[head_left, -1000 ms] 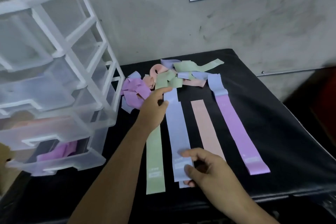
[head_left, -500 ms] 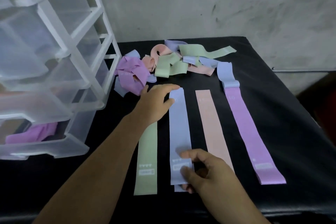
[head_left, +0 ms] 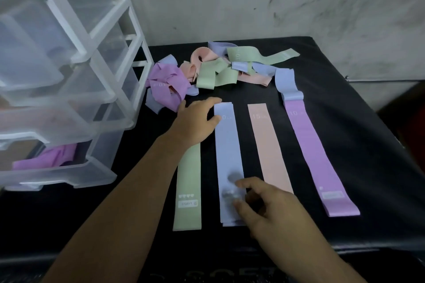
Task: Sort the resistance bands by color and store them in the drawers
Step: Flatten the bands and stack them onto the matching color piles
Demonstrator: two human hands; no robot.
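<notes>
Head view: black table [head_left: 345, 145], clear drawer unit [head_left: 76, 71] at its left, purple bands [head_left: 46, 158] in the open bottom drawer. Tangled band pile [head_left: 218, 69] sits at the back. In front lie four flat strips: green [head_left: 188, 179], blue [head_left: 228, 156], pink [head_left: 269, 149], purple [head_left: 315, 156]. Left hand [head_left: 195, 124] lies flat, fingers straight, on the green strip's far end, touching blue. Right hand [head_left: 269, 209] is loosely curled, fingertips on blue's near end; blurred, can't tell if pinching.
</notes>
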